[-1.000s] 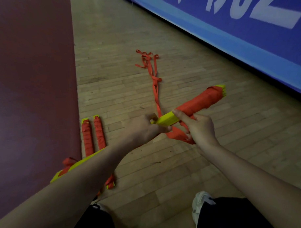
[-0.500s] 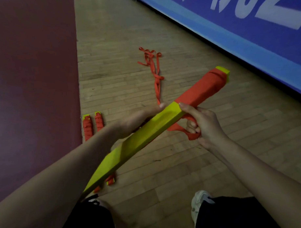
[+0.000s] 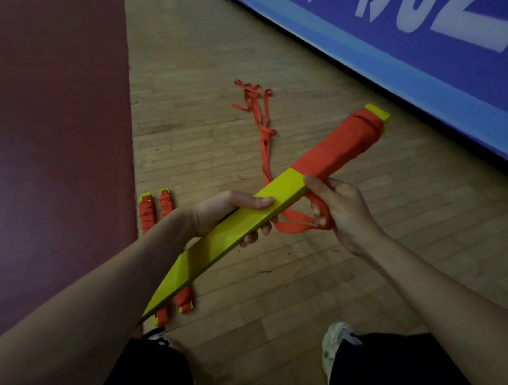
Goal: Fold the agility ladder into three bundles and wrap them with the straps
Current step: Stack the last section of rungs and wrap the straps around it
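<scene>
The person wears black clothing on the legs (image 3: 391,363); whether it is shorts or trousers I cannot tell. On the feet are 2 sport shoes. The right shoe (image 3: 336,345) is pale, whitish-grey, with a rounded toe. The left shoe (image 3: 157,336) is mostly hidden and shows a pale part with dark laces. The 2 forearms (image 3: 437,286) are bare, and also the left hand (image 3: 227,213) and the right hand (image 3: 342,209).

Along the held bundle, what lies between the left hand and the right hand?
In the head view, only a short bare yellow stretch of the bundle separates the left hand and right hand; orange strap loops hang just beneath it.
</scene>
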{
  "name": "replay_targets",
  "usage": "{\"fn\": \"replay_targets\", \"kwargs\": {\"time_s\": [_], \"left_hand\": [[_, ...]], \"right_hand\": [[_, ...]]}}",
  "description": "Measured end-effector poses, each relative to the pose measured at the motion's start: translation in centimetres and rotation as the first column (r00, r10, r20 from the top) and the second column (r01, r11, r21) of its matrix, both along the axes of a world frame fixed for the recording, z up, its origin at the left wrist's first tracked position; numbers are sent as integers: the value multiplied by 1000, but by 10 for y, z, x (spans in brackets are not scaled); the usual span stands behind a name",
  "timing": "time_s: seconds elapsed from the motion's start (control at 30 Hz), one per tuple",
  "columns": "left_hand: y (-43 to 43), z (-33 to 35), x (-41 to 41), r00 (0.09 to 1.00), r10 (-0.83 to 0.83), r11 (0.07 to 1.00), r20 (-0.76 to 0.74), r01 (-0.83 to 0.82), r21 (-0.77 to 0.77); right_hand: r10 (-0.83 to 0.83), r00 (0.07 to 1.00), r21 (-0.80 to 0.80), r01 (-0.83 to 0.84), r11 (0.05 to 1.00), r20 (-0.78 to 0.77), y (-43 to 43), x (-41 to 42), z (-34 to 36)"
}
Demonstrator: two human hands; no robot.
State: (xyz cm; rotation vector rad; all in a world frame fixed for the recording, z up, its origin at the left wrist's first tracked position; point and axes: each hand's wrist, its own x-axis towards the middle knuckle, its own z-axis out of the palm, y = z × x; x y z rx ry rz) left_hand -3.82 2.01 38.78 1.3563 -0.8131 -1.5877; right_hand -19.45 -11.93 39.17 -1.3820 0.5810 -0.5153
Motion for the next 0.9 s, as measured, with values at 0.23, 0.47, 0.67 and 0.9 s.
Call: {"fn": "replay_targets", "kwargs": {"time_s": [0.23, 0.47, 0.67, 0.9], "left_hand": [[8, 8, 9, 995, 98, 995, -10, -98, 21], [6, 12, 6, 995, 97, 995, 9, -97, 20], [5, 12, 7, 992, 127, 992, 22, -127, -9], [2, 11, 8, 984, 154, 988, 86, -153, -17]], "right_hand": [[111, 979, -52, -122, 991, -171, -6, 0, -14], [11, 977, -147, -43, 988, -211, -6, 0, -26], [105, 987, -5, -107, 994, -124, -2, 1, -27], [-99, 976, -336, 28, 941, -196, -2, -3, -21]]}}
